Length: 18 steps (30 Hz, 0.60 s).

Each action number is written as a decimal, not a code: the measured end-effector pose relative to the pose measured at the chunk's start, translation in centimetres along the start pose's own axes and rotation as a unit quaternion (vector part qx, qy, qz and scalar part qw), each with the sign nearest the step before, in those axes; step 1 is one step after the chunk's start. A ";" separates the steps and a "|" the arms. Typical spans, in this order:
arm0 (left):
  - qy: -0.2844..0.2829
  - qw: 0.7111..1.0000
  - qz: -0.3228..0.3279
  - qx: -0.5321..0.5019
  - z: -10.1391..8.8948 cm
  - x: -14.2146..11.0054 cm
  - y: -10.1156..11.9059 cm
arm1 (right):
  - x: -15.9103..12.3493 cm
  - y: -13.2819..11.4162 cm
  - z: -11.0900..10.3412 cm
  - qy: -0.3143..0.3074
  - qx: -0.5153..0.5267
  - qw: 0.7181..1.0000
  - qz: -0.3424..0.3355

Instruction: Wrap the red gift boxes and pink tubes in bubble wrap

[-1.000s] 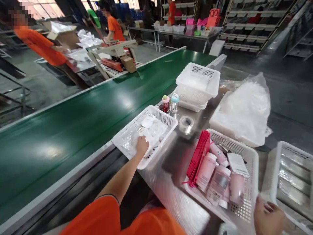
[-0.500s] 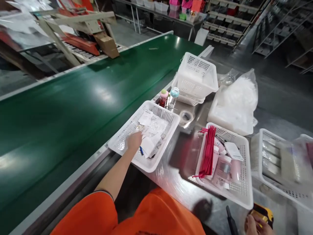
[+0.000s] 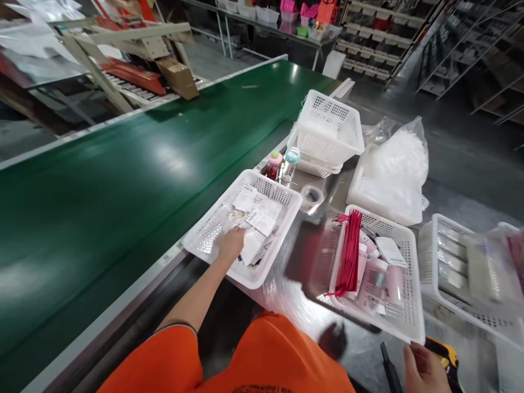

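Centrally: left hand [image 3: 231, 244] among white packets [image 3: 261, 221] in one basket [image 3: 252, 281]; beyond, two capped jars [image 3: 291, 156], one tape roll [image 3: 313, 207]; lower right: right hand [image 3: 426, 370] at corner of second basket [image 3: 410, 300]; fingers' grip impossible to tell.

Right hand [image 3: 426, 370] has left the yellow tool [image 3: 447, 352], now at the near corner of the bottle basket [image 3: 419, 308]. Left hand [image 3: 231, 244] shifted slightly toward the packets [image 3: 251, 245]. Labelled card [image 3: 262, 221] now showing atop them; blue bit [image 3: 239, 256] mostly covered.
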<state>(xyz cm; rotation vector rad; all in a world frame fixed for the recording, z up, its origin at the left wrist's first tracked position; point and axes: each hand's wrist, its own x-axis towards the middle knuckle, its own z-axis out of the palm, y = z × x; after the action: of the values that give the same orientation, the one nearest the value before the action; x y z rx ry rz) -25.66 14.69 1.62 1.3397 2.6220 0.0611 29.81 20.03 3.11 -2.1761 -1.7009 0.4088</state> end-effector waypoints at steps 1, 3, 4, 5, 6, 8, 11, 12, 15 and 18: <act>0.017 1.000 -0.024 -0.005 -0.4 0.0 -0.5 | -0.1 0.2 -0.2 -0.008 0.007 1.000 0.026; 0.077 0.993 -0.084 -0.038 -1.4 0.2 -1.5 | -0.2 0.5 -0.6 -0.023 0.023 0.997 0.071; 0.110 0.986 -0.114 -0.059 -1.9 0.3 -1.8 | -0.3 0.7 -0.7 -0.026 0.027 0.996 0.080; 0.131 0.979 -0.133 -0.075 -2.2 0.5 -1.8 | -0.5 0.7 -0.8 -0.029 0.030 0.995 0.086; 0.135 0.978 -0.138 -0.084 -2.4 0.8 -1.6 | -0.6 0.6 -0.8 -0.030 0.032 0.995 0.090; 0.091 0.986 -0.114 -0.079 -2.1 1.5 -0.3 | -1.0 0.2 -0.7 -0.031 0.044 0.995 0.083; -0.047 0.995 -0.066 -0.051 -0.3 2.8 3.1 | -1.6 -0.6 -0.4 -0.042 0.064 0.995 0.060; -0.070 0.995 -0.053 -0.039 0.5 3.2 4.3 | -1.9 -0.8 -0.3 -0.042 0.067 0.995 0.053; -0.045 0.999 0.013 -0.012 2.6 4.3 7.7 | -2.6 -1.0 -0.1 -0.027 0.068 0.996 0.048; -0.029 0.999 0.030 -0.013 3.9 5.2 9.3 | -3.5 -0.6 -0.3 -0.020 0.070 0.996 0.045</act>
<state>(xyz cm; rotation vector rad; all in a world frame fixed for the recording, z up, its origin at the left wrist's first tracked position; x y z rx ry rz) -20.45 24.22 -1.80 1.3893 2.5250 0.0650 28.55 16.72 3.66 -2.1624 -1.5480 0.5813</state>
